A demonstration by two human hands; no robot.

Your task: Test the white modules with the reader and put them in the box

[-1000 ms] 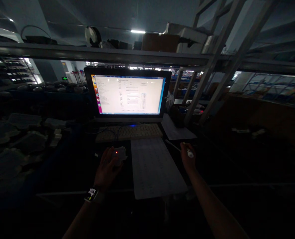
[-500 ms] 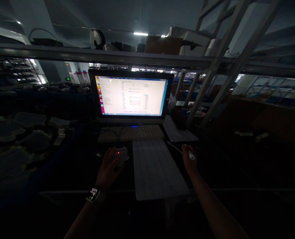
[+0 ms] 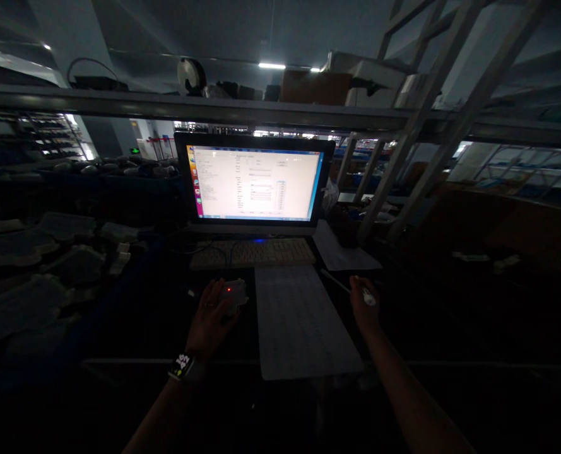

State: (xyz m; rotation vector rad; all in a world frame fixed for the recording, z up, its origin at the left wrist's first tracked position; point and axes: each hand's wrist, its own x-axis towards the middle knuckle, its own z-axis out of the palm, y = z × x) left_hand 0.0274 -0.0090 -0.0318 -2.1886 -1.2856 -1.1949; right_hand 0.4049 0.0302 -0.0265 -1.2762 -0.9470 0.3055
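Note:
The scene is very dark. My left hand [image 3: 211, 318] rests over a small white device [image 3: 231, 293] with a red light, fingers curled around it; a watch sits on that wrist. My right hand [image 3: 363, 306] is closed around a thin white pen-like tool [image 3: 351, 289] whose tip points left and away. Between the hands lies a long printed sheet [image 3: 299, 321]. Behind it are a pale keyboard [image 3: 252, 252] and a lit monitor [image 3: 256, 183] showing a window with text.
Shallow trays [image 3: 34, 265] cover the surface at the left. A second paper [image 3: 344, 252] lies right of the keyboard. A metal shelf beam [image 3: 190, 107] runs overhead with boxes [image 3: 313, 85] on it, and slanted frame struts [image 3: 417, 132] rise at the right.
The view has drifted slightly, shifting everything a little right and down. Both hands keep their holds and positions relative to the sheet.

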